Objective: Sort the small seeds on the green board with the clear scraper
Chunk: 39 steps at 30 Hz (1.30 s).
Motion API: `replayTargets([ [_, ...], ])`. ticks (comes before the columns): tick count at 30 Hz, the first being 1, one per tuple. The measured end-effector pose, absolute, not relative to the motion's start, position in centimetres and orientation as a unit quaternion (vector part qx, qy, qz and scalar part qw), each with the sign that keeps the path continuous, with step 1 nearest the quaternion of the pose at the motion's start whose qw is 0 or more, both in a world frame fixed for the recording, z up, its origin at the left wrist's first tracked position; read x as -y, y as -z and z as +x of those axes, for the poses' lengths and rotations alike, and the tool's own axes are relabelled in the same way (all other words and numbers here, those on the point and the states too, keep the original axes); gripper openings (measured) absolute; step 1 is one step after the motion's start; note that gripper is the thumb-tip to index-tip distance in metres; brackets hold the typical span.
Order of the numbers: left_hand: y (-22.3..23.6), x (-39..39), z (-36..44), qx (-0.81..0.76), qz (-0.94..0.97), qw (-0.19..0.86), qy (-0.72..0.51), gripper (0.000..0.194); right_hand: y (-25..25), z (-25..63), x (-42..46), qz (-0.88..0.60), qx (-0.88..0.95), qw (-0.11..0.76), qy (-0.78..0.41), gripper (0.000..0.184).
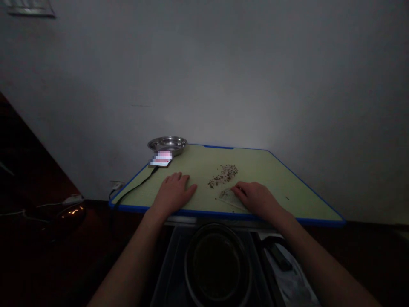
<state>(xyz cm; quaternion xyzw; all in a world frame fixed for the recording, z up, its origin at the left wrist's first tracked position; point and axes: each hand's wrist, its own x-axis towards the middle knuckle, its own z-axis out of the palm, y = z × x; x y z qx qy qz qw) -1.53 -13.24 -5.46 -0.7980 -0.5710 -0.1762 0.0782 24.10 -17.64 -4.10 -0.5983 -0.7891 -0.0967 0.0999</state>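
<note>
My left hand (174, 192) rests palm down on the pale green tabletop (191, 164), its thumb spread from the fingers and nothing in it. To the right, my right hand (252, 194) has thumb and fingertips pinched together; what is between them is too small and dim to make out. Beneath and beside those fingertips lies a thin, pale, see-through sheet or small bag (231, 199) with a few dark bits on it. Just beyond it, small brown seed-like bits (226, 174) are spread in a loose slanting patch.
A steel basin (168, 145) stands at the far left corner, with a lit phone-like device (160, 160) before it. A dark cable (137, 186) runs off the left edge. Nearest me is a round dark pot (217, 262); a wall (223, 85) rises behind the table.
</note>
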Motion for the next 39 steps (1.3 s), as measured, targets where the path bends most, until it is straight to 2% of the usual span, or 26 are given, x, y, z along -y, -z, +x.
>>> replayTargets([
  [6,5.5,13.3,-1.5,0.576,-0.795,0.092,0.166,0.047,4.0,22.8,16.5,-0.591,0.792,0.086,0.122,0.038],
  [13,5.6,13.2,-1.5,0.577,-0.794,0.089,0.167,0.048,3.4,21.9,16.2,-0.528,0.841,0.08,0.092,0.036],
  [28,5.5,13.4,-1.4,0.576,-0.796,0.091,0.161,0.047,3.3,22.5,17.1,-0.472,0.871,0.138,0.003,0.032],
  [35,5.4,13.4,-1.4,0.575,-0.797,0.091,0.157,0.048,2.0,25.6,16.2,-0.517,0.823,0.234,-0.003,0.031],
  [39,5.6,13.2,-1.5,0.575,-0.797,0.095,0.156,0.051,2.2,27.0,16.2,-0.532,0.81,0.245,-0.014,0.028],
])
